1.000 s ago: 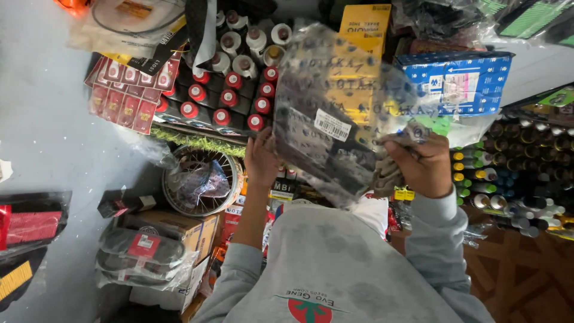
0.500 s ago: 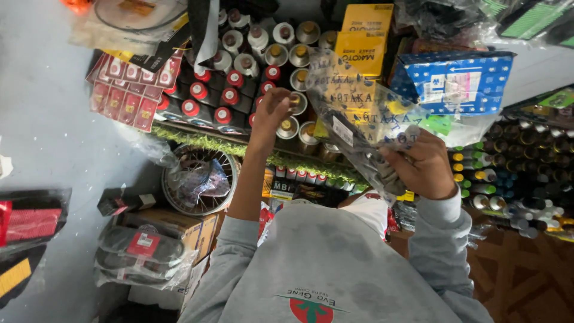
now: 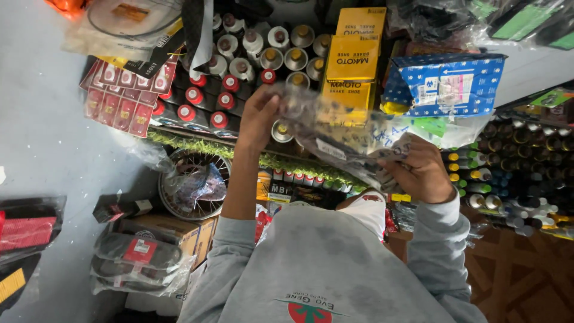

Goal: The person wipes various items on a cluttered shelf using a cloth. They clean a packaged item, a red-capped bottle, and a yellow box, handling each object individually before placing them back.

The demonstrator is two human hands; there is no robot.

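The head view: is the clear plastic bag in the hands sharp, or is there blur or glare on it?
Head view: the clear crinkled plastic bag is smeared by motion blur, with pale sheen on its folds; the left hand is soft, the right hand a little sharper; the yellow cardboard boxes behind look crisp.

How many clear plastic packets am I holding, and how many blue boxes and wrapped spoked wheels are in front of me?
clear plastic packet, held between left hand and right hand: 1
blue box: 1
wrapped spoked wheel: 1
Total: 3
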